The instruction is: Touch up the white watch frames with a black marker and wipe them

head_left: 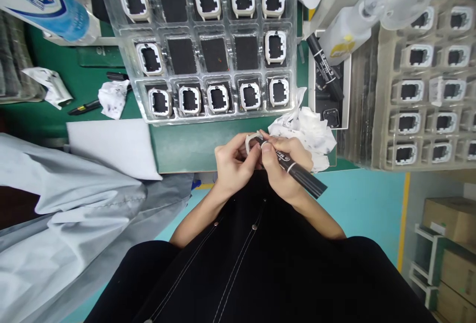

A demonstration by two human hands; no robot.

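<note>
Between thumb and fingers, my left hand (234, 164) grips a small pale watch-case frame (250, 143) just in front of the table's near edge. My right hand (284, 164) is closed around a black marker pen (303, 176). The pen's tip end meets the frame, and its thick black end points down and right. Fingers of both hands cover part of the frame, so whether the tip touches it I cannot tell. Beyond the hands, a clear plastic tray (219, 118) bears several similar white frames (250, 96) in its compartments; some compartments show only dark padding.
Crumpled, stained tissues (305, 132) lie right of my hands. A white box (347, 109) holds more markers (325, 67), beside a dispenser bottle (344, 32). Stacked trays (383, 90) stand far right. A white foam sheet (111, 147) and a person's grey clothing (82, 204) are at left.
</note>
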